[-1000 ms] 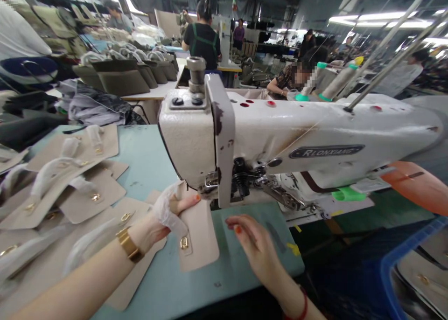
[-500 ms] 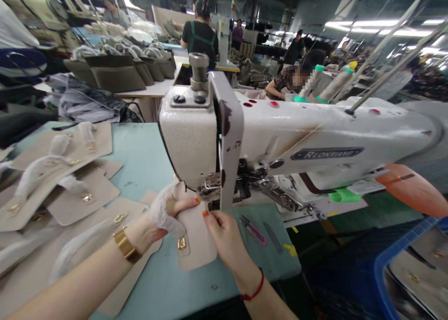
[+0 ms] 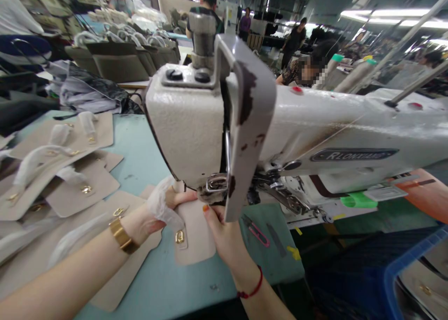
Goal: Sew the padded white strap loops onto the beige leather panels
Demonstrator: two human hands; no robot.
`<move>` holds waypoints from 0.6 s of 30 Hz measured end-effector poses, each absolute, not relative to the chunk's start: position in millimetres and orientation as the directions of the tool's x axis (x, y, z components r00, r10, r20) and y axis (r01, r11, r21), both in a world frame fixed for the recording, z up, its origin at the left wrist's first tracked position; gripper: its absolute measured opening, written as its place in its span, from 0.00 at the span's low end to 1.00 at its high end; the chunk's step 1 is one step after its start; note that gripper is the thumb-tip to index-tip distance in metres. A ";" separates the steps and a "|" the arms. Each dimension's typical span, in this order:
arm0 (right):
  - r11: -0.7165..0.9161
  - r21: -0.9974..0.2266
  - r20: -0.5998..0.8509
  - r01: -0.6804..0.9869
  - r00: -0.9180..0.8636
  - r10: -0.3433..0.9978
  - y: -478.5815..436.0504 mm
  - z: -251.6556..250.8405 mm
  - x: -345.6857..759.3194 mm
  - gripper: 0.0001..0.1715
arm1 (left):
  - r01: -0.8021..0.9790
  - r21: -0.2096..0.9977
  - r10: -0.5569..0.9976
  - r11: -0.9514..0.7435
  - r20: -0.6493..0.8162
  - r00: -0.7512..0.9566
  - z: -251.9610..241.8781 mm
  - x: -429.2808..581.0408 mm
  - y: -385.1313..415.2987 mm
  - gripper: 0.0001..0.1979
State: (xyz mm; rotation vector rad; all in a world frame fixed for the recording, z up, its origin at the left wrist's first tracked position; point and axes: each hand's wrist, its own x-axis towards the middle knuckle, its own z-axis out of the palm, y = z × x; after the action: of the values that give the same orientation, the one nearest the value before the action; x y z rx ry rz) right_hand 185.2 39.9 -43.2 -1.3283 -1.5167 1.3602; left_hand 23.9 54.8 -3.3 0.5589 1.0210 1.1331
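Left forearm: ran from the near left corner toward the far right.
Left hand: reached rightward, partly hidden, its thumb stretched out to the right.
Right forearm: slanted from the near edge toward the far left.
Right hand: was bent at the fingers, its orange-nailed thumb pointing far left.
Thumb tips: were near each other.
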 end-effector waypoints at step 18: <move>-0.084 -0.976 -0.149 0.199 -0.339 0.929 45.6 -41.3 187.4 0.23 | -0.522 0.797 0.946 0.305 -0.316 0.070 -1.1 26.6 57.0 0.19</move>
State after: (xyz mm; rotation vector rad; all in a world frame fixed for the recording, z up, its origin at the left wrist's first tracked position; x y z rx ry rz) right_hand 187.4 45.6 -41.3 -1.2449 -1.5582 1.4761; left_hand 26.6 57.0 -1.1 0.5601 0.9495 1.1954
